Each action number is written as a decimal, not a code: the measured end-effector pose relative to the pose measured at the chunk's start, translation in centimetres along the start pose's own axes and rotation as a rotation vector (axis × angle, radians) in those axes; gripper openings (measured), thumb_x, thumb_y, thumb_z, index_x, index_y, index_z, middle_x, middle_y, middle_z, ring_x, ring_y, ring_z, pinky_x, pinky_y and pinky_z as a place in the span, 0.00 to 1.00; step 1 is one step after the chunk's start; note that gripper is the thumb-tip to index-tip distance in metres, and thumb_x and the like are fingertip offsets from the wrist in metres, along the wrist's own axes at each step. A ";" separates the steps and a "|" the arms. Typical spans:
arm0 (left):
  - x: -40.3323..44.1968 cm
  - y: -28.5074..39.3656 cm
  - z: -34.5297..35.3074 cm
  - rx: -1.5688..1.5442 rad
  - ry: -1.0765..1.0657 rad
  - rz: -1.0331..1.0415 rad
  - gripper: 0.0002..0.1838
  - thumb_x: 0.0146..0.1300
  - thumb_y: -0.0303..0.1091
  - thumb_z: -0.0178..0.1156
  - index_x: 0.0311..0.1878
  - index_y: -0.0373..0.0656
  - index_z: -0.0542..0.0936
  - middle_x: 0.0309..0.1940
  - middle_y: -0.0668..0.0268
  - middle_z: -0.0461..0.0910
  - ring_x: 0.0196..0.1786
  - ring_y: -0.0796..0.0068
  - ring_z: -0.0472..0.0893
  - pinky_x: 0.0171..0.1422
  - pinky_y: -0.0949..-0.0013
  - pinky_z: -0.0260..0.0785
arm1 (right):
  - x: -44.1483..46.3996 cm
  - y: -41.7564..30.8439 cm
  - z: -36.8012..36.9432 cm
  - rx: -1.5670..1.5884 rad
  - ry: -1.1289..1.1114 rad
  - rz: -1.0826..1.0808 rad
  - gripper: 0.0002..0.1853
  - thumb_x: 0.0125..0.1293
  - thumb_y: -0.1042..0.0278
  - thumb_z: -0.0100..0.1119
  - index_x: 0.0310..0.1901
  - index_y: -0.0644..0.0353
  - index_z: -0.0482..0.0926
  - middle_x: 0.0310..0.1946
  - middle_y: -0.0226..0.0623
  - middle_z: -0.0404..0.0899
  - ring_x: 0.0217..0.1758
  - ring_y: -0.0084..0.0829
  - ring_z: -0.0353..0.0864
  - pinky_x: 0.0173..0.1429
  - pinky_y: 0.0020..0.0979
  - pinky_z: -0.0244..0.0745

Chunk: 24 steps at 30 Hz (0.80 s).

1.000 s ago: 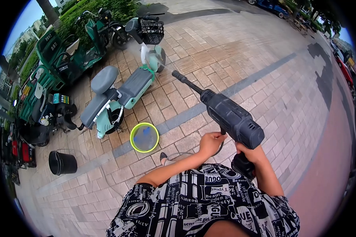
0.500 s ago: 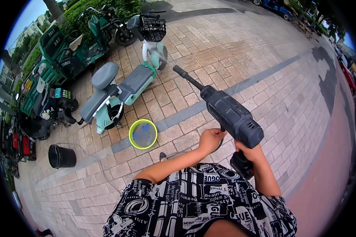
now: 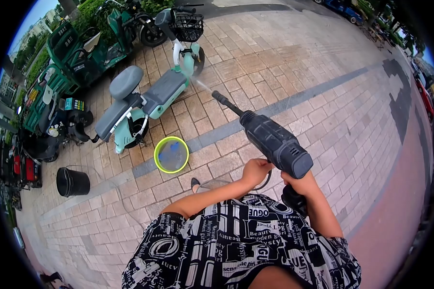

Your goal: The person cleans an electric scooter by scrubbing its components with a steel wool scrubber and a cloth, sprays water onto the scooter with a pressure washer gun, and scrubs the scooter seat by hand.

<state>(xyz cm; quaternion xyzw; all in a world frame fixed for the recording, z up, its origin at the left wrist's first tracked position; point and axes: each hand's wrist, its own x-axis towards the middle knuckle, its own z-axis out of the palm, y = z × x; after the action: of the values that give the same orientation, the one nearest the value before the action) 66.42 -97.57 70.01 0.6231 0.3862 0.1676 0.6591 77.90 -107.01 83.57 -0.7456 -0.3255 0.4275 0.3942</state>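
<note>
We take the black cordless pressure washer gun [image 3: 275,143] as the centre of our dial, with twelve at the top of the view. At five o'clock from its body we find the right hand [image 3: 298,183] wrapped around the grip (the trigger finger is hidden, so we cannot tell whether it is pressing). At seven o'clock the left hand [image 3: 256,172] has its fingers closed on the black hose [image 3: 265,183], just beneath the gun. The nozzle [image 3: 217,95] points to ten o'clock, and from it we see a white water spray [image 3: 204,85] reaching the front of the mint-green electric scooter [image 3: 166,94], whose handlebars carry a black wire basket [image 3: 188,29]. At nine o'clock, near the scooter's rear wheel, stands a yellow-rimmed bucket [image 3: 186,161] with blue pieces in cloudy liquid. Farther out, just under nine o'clock, we have a black bucket [image 3: 74,184] with its handle hanging down. At eight o'clock a dark shoe [image 3: 195,184] shows beside the forearm on the brick paving [image 3: 323,103]. Well beyond the scooter, toward ten o'clock, we see a green cargo tricycle [image 3: 67,45] parked against the hedge [image 3: 88,15].
</note>
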 end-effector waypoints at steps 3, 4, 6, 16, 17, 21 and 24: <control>0.1 -0.5 0.4 0.010 -0.011 -0.045 0.15 0.58 0.42 0.63 0.26 0.37 0.82 0.16 0.59 0.77 0.20 0.71 0.75 0.27 0.66 0.63 | 0.3 0.4 -0.5 0.007 -0.042 0.036 0.13 0.52 0.74 0.62 0.41 0.66 0.75 0.24 0.32 0.75 0.22 0.23 0.74 0.27 0.28 0.71; 0.2 -1.1 0.7 -0.013 -0.021 -0.058 0.15 0.58 0.42 0.63 0.27 0.37 0.83 0.16 0.59 0.77 0.20 0.71 0.76 0.28 0.66 0.64 | 0.4 0.5 -0.6 0.006 -0.041 0.034 0.13 0.52 0.74 0.62 0.41 0.66 0.75 0.24 0.32 0.75 0.22 0.23 0.74 0.27 0.28 0.71; 0.5 -0.9 0.8 -0.037 -0.031 -0.067 0.15 0.57 0.42 0.63 0.27 0.38 0.83 0.16 0.59 0.77 0.20 0.71 0.76 0.28 0.66 0.64 | 0.5 0.6 -0.7 0.031 -0.040 0.007 0.13 0.52 0.75 0.61 0.40 0.66 0.75 0.24 0.32 0.75 0.22 0.22 0.74 0.27 0.28 0.71; 1.9 0.6 0.8 0.021 0.055 0.074 0.13 0.57 0.40 0.61 0.29 0.39 0.83 0.15 0.59 0.76 0.20 0.69 0.76 0.27 0.64 0.63 | 0.3 -0.3 -0.7 -0.013 0.028 -0.013 0.18 0.50 0.74 0.64 0.44 0.66 0.74 0.31 0.37 0.77 0.29 0.27 0.77 0.33 0.32 0.74; 2.1 0.5 0.9 0.015 0.065 0.093 0.12 0.57 0.40 0.61 0.28 0.39 0.83 0.15 0.58 0.76 0.20 0.69 0.76 0.27 0.64 0.63 | 0.3 -0.3 -0.6 -0.053 0.043 -0.057 0.18 0.50 0.74 0.64 0.44 0.66 0.74 0.31 0.37 0.77 0.29 0.28 0.77 0.33 0.32 0.74; 2.3 0.8 0.8 0.007 0.077 0.111 0.12 0.57 0.39 0.61 0.29 0.39 0.83 0.15 0.58 0.76 0.20 0.69 0.76 0.27 0.64 0.63 | 0.3 -0.2 -0.6 -0.097 0.068 -0.127 0.17 0.50 0.74 0.63 0.44 0.66 0.74 0.32 0.38 0.77 0.31 0.30 0.78 0.34 0.32 0.75; 2.0 1.1 0.6 0.018 0.090 0.086 0.11 0.57 0.38 0.60 0.28 0.39 0.83 0.15 0.58 0.75 0.20 0.69 0.76 0.27 0.64 0.64 | 0.4 -0.6 -0.7 -0.142 0.048 -0.145 0.19 0.50 0.73 0.63 0.45 0.66 0.74 0.35 0.40 0.78 0.37 0.33 0.79 0.41 0.34 0.75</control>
<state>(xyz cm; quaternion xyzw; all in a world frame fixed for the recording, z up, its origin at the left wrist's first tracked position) 68.46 -96.43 70.45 0.6370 0.3897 0.2202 0.6276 78.58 -106.65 84.17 -0.7560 -0.3987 0.3557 0.3781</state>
